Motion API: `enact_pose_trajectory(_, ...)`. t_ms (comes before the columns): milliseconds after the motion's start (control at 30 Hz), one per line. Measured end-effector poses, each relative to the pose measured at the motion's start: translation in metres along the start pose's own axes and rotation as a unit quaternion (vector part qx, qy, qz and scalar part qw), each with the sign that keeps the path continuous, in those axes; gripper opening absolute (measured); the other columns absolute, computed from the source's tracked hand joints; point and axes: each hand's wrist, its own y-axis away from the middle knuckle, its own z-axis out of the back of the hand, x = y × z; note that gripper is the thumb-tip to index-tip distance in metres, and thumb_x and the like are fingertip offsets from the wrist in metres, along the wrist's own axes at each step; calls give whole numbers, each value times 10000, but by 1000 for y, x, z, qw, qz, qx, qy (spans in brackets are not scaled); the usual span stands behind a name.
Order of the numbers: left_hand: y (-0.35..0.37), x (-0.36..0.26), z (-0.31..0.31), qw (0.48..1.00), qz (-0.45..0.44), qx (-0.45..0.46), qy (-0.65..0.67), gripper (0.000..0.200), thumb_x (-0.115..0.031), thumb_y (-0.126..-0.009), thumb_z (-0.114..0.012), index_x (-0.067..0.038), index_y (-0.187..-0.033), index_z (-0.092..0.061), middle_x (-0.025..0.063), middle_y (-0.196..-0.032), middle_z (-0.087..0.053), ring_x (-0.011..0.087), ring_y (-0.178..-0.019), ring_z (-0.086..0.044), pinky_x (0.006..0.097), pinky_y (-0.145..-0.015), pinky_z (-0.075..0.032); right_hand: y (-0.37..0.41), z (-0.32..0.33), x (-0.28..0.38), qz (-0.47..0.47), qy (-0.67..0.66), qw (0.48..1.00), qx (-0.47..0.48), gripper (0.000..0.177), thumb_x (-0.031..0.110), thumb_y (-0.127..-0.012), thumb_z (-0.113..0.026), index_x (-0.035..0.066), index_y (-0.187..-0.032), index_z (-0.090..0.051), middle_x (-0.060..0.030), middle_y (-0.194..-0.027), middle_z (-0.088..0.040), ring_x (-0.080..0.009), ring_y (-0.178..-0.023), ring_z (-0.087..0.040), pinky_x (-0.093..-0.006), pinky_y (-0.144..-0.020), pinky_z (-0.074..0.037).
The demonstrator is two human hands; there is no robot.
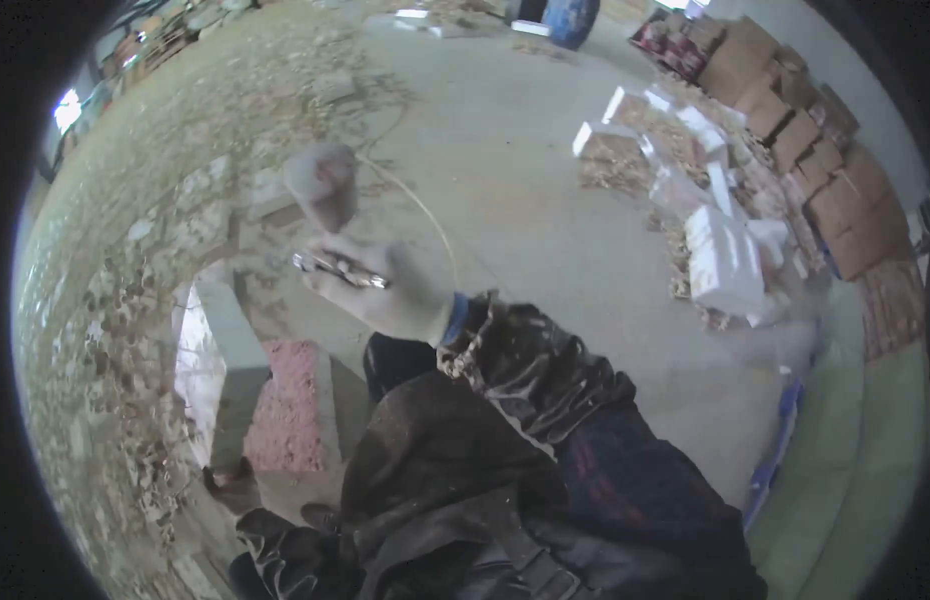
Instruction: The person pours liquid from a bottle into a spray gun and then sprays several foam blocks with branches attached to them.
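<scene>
Metal tool [342, 270]: above the floor [530, 200], in my closed right hand [400, 300]. Judged stiff, fairly light, possibly slippery; best held around its middle. Left hand: too obscured for me to tell its state.

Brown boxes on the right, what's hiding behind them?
A pale wall shows beyond the brown boxes. Anything between wall and boxes is covered by cardboard, so it can't be seen.

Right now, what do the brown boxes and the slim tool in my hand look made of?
The boxes look like matte cardboard: dull brown with flat sides. The tool in your right hand is probably polished metal, from its bright glints.
</scene>
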Motion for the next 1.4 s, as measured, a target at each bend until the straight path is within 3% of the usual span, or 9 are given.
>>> enact_pose_trajectory(167, 76, -89, -105, 950, 237, 67, 192, 547, -383, -735, -737, -48, -1142, -589, 106, -942, -613, 256, -834, -609, 360, -758, -485, 100, 17, 23, -226, -136, 964, -33, 262, 57, -929, -641, -27, -1177, -631, -82, -1166, -689, -144, -1100, -646, -255, -993, -501)
enact_pose_trajectory(267, -93, 23, -184, 574, 42, 699, 424, 431, -378, -1056, -331, -157, -1397, -474, 47, -1298, -566, 178, -1173, -519, 362, -1084, -351, 153, 35, 18, -102, 81, 991, -11, 269, 75, -973, -567, 35, -1224, -653, -71, -1268, -638, -162, -1248, -537, -287, -1112, -399)
enact_pose_trajectory(333, 93, -134, -302, 674, -113, 730, -3, 651, -471, -937, -506, -152, -1475, -325, 108, -1364, -513, 236, -1171, -547, 379, -961, -442, 150, 31, 19, -177, -51, 981, -68, 282, 40, -942, -601, -25, -1216, -613, -153, -1221, -645, -186, -1022, -605, -311, -888, -517)
enact_pose_trajectory(667, 25, -156, -139, 842, -99, 341, -407, 844, -465, -815, -747, -79, -1473, -386, 157, -1485, -423, 284, -1374, -411, 399, -1149, -319, 125, 30, 6, -176, -61, 981, -61, 235, 68, -918, -645, -35, -1128, -624, -138, -1101, -704, -129, -749, -665, -260, -702, -571)
enact_pose_trajectory(767, -115, -121, 62, 822, -263, 177, -473, 737, -506, -837, -670, 16, -1339, -536, 158, -1319, -582, 257, -1216, -553, 365, -1034, -435, 110, -13, -23, -341, -562, 726, -200, 326, 122, -754, -483, -86, -956, -631, -228, -1047, -623, -428, -1180, -508, -401, -748, -535)
enact_pose_trajectory(867, -115, -100, 256, 905, -31, -50, -422, 710, -672, -812, -564, -137, -1274, -631, 88, -1244, -652, 271, -1161, -594, 389, -1007, -420, 113, -18, -98, -109, -408, 897, 130, 479, 120, -1010, -362, 57, -1484, -329, -92, -1386, -537, -158, -1163, -586, -207, -889, -501)
enact_pose_trajectory(967, 2, -63, 381, 598, -306, -26, -741, 231, -329, -943, -587, -152, -1044, -696, 142, -1005, -685, 340, -905, -656, 433, -768, -525, 70, -88, -9, -186, -165, 969, -4, 412, 148, -962, -615, -42, -1313, -515, -108, -985, -680, -169, -840, -666, -297, -847, -575)
enact_pose_trajectory(1133, 162, 18, 422, 849, 233, -233, -414, 441, -492, -851, -591, -95, -1019, -683, 171, -1089, -662, 330, -1063, -583, 373, -964, -403, 61, -169, 26, -139, -225, 962, 62, 408, 115, -975, -583, -62, -1333, -502, -183, -1138, -655, -227, -972, -663, -335, -926, -566)
enact_pose_trajectory(1400, 94, 17, 357, 848, 302, -136, -414, 711, -562, -852, -521, -81, -1375, -534, 124, -1436, -499, 314, -1343, -436, 380, -1130, -309, 72, -276, 53, -136, -263, 939, 174, 396, 163, -980, -584, 7, -1341, -538, -148, -1082, -677, -205, -919, -673, -313, -900, -539)
